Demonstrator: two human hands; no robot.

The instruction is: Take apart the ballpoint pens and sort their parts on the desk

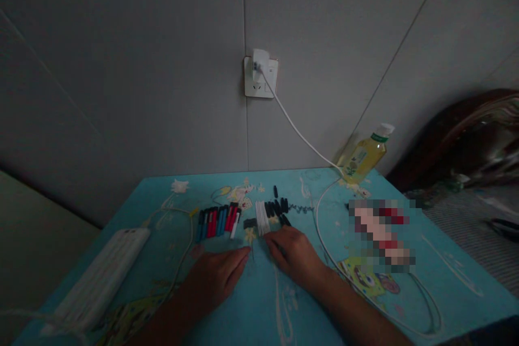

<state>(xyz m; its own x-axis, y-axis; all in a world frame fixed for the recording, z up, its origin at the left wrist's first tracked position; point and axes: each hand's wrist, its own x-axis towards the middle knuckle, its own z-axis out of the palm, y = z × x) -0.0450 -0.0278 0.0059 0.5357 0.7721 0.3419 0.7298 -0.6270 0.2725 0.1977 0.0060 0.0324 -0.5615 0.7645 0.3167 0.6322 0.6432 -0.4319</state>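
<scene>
At centre frame, on the blue surface (259, 303), white sticks (261, 219) side by side. Probably light, stiff and smooth, prone to rolling; best lifted singly by the middle. At their lower ends, the right hand (290, 248), fingers curled, pinch impossible to tell. Left of centre, lower down, the left hand (219, 273), fingers together, grip hidden, below red and blue pens (222, 220).

Your left forearm (172, 313) and your right forearm (351, 303) reach forward and incline toward each other. Your left hand (221, 275) shows its back, with fingers close together and pointing inward. Your right hand (292, 254) is slightly farther forward, its fingers bent downward. The hands are apart.
</scene>
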